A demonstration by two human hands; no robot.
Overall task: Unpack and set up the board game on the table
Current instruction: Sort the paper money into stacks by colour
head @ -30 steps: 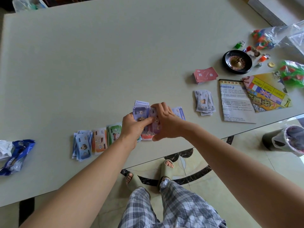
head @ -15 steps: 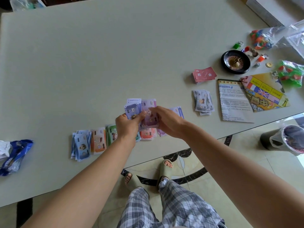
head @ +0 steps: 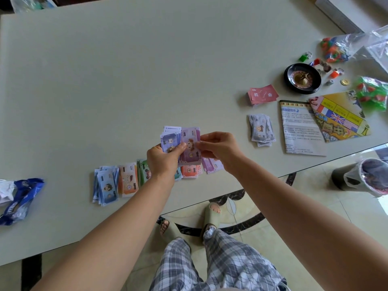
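My left hand (head: 162, 159) grips a stack of purple and lilac play-money notes (head: 180, 144) a little above the table's near edge. My right hand (head: 219, 147) pinches the top purple note of that stack at its right side. Below my hands, sorted piles lie in a row on the table (head: 126, 70): blue notes (head: 106, 187), orange notes (head: 128, 179), green notes (head: 143, 169), red-orange notes (head: 189, 170) and purple notes (head: 212, 166). A grey pile of notes (head: 261, 130) sits further right.
Red cards (head: 263, 95), a rules sheet (head: 301, 127), the folded game board (head: 340, 115), a roulette wheel (head: 302, 78), small tokens (head: 324, 66) and bags of plastic pieces (head: 333, 49) fill the right side. A blue wrapper (head: 19, 199) lies at the left. A bin (head: 361, 177) stands on the floor.
Both hands have risen from the table with the note stack, moving slightly away from me. The purple top note now shows more fully between my hands.
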